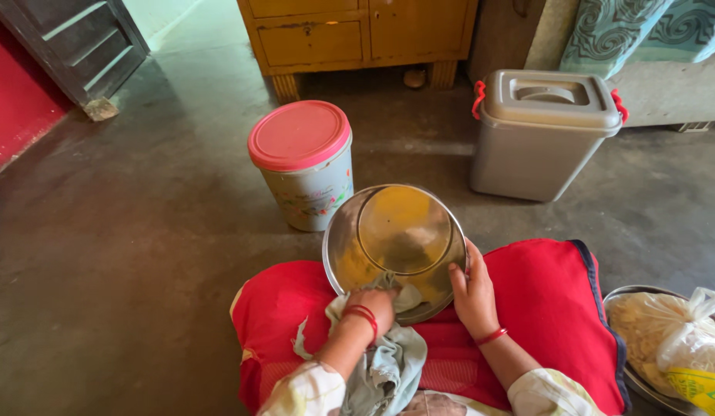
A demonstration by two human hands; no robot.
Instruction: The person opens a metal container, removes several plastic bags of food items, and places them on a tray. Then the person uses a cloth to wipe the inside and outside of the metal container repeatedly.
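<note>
I sit on the floor (126,254), and my lap is covered with red cloth (542,300). My left hand (370,304) is closed around a pale grey-green rag (388,362) and presses it against the lower inside of a steel plate (394,248). My right hand (473,293) grips the right rim of this plate, the fingers curled over the edge, and holds it tilted over my knees. At my right side a metal tray (631,377) carries a clear plastic bag (673,335) with pale food inside. Beyond the plate a round container with a pink lid (303,162) stands on the floor. Further right is a grey bin (542,131) with red clips. Behind them is a yellow wooden cabinet (357,35).
</note>
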